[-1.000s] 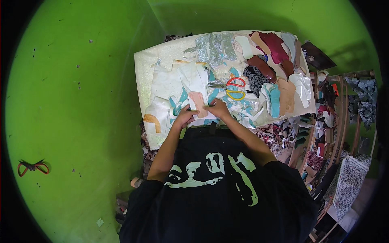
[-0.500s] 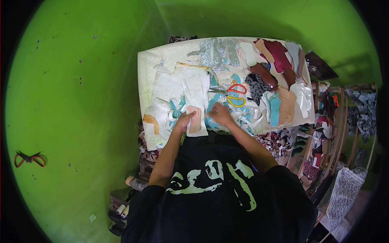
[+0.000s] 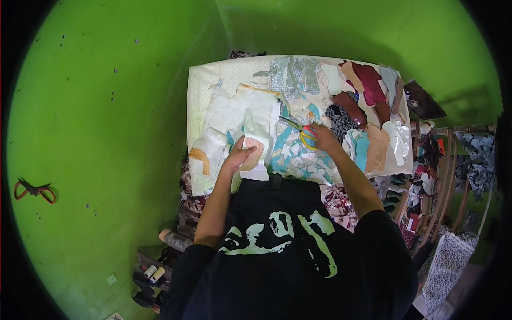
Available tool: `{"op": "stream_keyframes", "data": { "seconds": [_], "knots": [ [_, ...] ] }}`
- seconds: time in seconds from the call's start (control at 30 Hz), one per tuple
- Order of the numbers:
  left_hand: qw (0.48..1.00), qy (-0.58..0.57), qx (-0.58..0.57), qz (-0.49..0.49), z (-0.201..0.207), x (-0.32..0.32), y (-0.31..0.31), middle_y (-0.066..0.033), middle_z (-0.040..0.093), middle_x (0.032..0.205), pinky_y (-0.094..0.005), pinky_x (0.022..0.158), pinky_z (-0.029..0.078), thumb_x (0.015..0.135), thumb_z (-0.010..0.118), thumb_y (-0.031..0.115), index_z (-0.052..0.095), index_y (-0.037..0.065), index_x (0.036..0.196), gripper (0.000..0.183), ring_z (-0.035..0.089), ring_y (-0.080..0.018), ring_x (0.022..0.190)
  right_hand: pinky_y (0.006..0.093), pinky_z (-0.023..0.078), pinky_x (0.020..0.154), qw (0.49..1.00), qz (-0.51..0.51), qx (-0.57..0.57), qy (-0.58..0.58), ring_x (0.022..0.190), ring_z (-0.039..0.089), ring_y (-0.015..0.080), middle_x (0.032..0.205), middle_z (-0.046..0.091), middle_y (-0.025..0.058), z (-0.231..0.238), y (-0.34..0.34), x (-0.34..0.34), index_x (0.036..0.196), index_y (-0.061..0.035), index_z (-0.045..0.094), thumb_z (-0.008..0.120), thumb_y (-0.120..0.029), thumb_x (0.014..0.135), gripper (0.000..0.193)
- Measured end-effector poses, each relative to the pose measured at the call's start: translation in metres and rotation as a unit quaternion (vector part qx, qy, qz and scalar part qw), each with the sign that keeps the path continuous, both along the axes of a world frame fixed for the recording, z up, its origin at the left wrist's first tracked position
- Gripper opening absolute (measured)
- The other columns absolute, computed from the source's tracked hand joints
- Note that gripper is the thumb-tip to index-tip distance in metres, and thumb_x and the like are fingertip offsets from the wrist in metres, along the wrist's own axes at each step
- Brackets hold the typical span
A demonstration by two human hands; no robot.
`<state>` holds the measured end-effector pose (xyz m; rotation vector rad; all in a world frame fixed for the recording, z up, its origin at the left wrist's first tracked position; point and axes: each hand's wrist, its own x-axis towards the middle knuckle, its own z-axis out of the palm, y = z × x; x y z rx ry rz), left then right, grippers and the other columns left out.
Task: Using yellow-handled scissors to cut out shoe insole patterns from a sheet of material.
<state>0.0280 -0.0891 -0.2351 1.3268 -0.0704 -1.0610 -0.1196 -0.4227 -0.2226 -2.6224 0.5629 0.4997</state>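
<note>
My left hand (image 3: 241,156) is closed on a white strip of sheet material (image 3: 258,174) and a small pinkish-beige template (image 3: 253,148) with an outlined edge lying on it. The thumb presses on the template's left side. My right hand (image 3: 325,137) is closed around the handles of a pair of scissors (image 3: 302,129), one handle red and one yellow. Their blades point up and left, toward the strip's right edge. A larger white sheet (image 3: 226,106) lies flat behind the strip. Turquoise and white scraps (image 3: 298,157) are spread beneath the scissors.
Shoe-shaped cut pieces in maroon (image 3: 368,85), brown (image 3: 349,104), tan (image 3: 376,144) and white cover the right of the pale table (image 3: 205,80). A slatted rack (image 3: 445,176) with scraps stands at the right. On the green wall at left hang red-handled scissors (image 3: 34,191).
My right hand has moved right and up from beside the strip and taken hold of the scissors, which have turned. My left hand has shifted slightly left with the strip and template.
</note>
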Motion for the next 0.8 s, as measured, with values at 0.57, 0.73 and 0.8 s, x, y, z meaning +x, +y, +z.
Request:
{"op": "stream_keyframes", "data": {
  "seconds": [0.57,0.73,0.8],
  "knots": [
    [0.987,-0.116,-0.049,-0.098,0.188,0.048,0.013,-0.0072,0.063,0.120,-0.0303,0.086,0.054,0.087,0.067,0.001,0.044,0.004,0.141,0.059,0.063,-0.0142,0.102,0.0281,0.038,0.080,0.715,-0.077,0.679,-0.147,0.087,0.048,0.0145,0.092,0.046,0.0034,0.146,0.161,-0.076,0.129,-0.0114,0.037,0.083,-0.040,0.072,0.079],
    [0.977,-0.151,-0.017,-0.151,0.224,0.053,0.013,-0.0102,0.058,0.131,-0.0295,0.091,0.051,0.085,0.069,0.001,0.035,0.001,0.148,0.072,0.060,-0.0156,0.111,0.0265,0.037,0.067,0.826,-0.078,0.526,-0.189,0.077,0.047,0.0127,0.088,0.048,0.0048,0.204,0.190,-0.062,0.111,-0.0061,0.038,0.064,-0.083,0.068,0.092],
    [0.965,-0.191,-0.032,-0.176,0.225,0.055,0.018,-0.0114,0.056,0.134,-0.0291,0.093,0.050,0.084,0.070,0.002,0.033,0.000,0.149,0.075,0.058,-0.0159,0.114,0.0264,0.038,0.064,0.835,-0.080,0.507,-0.198,0.073,0.048,0.0122,0.085,0.049,0.0046,0.214,0.195,-0.057,0.110,-0.0054,0.038,0.062,-0.084,0.069,0.091]
  ]
}}
